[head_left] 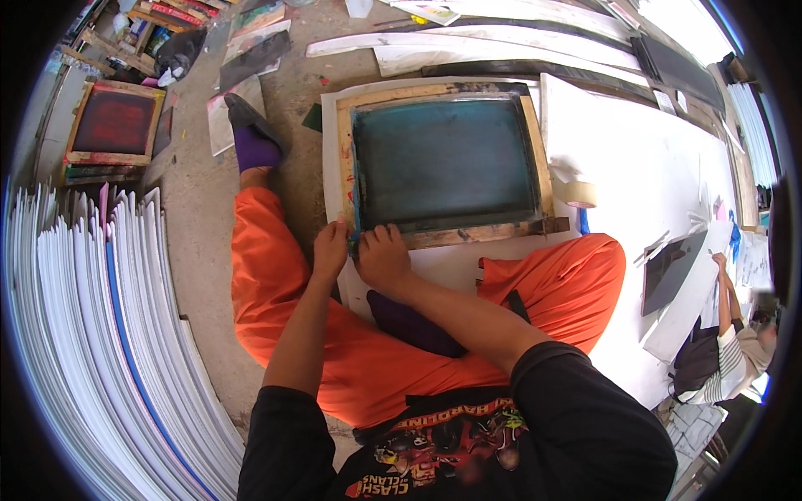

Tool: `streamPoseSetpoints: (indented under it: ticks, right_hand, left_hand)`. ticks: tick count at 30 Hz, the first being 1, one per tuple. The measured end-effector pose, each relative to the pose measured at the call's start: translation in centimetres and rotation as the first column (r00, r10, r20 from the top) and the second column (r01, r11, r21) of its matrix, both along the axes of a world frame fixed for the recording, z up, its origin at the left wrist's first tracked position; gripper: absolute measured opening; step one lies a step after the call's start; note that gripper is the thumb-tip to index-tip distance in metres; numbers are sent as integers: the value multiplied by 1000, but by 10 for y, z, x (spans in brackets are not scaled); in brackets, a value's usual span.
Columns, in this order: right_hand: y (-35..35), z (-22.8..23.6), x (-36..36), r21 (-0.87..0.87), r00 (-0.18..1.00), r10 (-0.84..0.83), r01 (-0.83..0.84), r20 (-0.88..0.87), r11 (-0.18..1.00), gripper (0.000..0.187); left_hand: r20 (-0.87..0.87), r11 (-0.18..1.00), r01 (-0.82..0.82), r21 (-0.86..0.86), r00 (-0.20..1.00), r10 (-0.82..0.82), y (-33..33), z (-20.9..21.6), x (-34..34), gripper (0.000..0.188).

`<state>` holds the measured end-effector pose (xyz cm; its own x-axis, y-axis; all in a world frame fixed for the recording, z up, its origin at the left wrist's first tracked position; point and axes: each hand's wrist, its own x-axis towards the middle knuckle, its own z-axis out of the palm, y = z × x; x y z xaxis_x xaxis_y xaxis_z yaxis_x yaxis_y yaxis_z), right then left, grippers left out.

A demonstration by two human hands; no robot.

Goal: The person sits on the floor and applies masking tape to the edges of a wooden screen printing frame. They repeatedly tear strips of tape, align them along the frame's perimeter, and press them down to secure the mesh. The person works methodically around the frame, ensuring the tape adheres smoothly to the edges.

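A silk-screen frame (447, 235) lies in front of me, its wooden bars stained and its mesh dark teal. At its near left corner, my left hand (331, 249) has its fingers pressed together beside the bar. My right hand (385, 260) is just to the right, fingers curled down at the near bar. A small blue-green bit shows between the two hands; what they pinch is hidden. Under the frame is a white sheet (332, 167). A roll of tan tape (581, 194) rests right of the frame.
Stacked white sheets (92, 334) stand along the left. Another wooden screen with red mesh (115, 122) leans behind them. Long white strips (501, 46) lie at the back. On the right, another person (731, 355) works near a dark panel (672, 271).
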<state>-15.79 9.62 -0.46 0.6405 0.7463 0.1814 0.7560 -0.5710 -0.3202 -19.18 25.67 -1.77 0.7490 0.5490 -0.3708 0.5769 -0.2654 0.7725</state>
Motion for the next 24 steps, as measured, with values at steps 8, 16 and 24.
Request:
streamPoseSetpoints:
  ticks: [8, 16, 24]
  right_hand:
    - [-9, 17, -1, -135, 984, 161, -151, 71, 979, 64]
    - [-26, 20, 31, 58, 969, 4, 11, -246, 998, 71]
    - [-7, 5, 14, -37, 893, -123, 118, -434, 992, 63]
  left_hand:
    - [-23, 998, 52, 42, 998, -51, -1, 6, 4, 55]
    - [90, 988, 47, 150, 994, -61, -4, 3, 1, 48]
    - [41, 971, 164, 171, 984, -174, -11, -2, -6, 43]
